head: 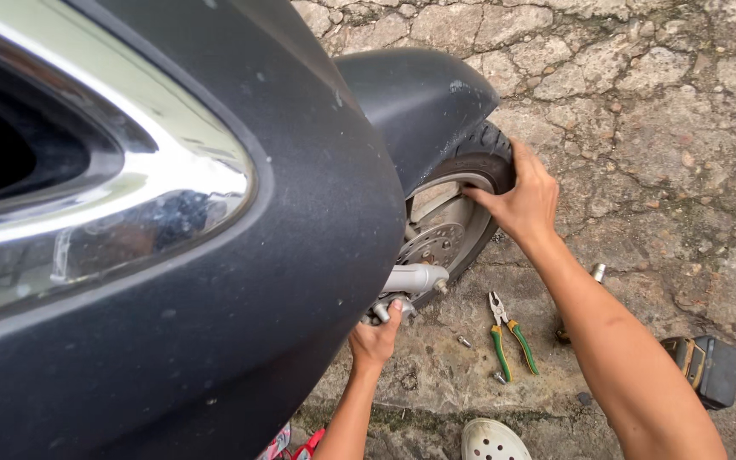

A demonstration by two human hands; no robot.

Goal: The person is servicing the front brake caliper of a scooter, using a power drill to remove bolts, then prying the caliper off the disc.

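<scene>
I'm looking down on cracked stone paving (pixel 658 94) outdoors, with a dark scooter body (pixel 215 255) filling the view from nine o'clock. The front wheel (pixel 457 213) stands upright under its mudguard (pixel 419 102), rolling line running from twelve to six o'clock. My right hand (pixel 521 200) is clamped over the tire. My left hand (pixel 375 339) grips the fork bottom (pixel 402 285) near the axle. Pliers (pixel 508 336) lie at five o'clock beside small bolts.

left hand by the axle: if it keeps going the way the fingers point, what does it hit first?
The left hand points up and slightly right, already touching the metal axle fitting. Just beyond is the silver fork leg, then probably the brake disc; depth is unclear.
</scene>
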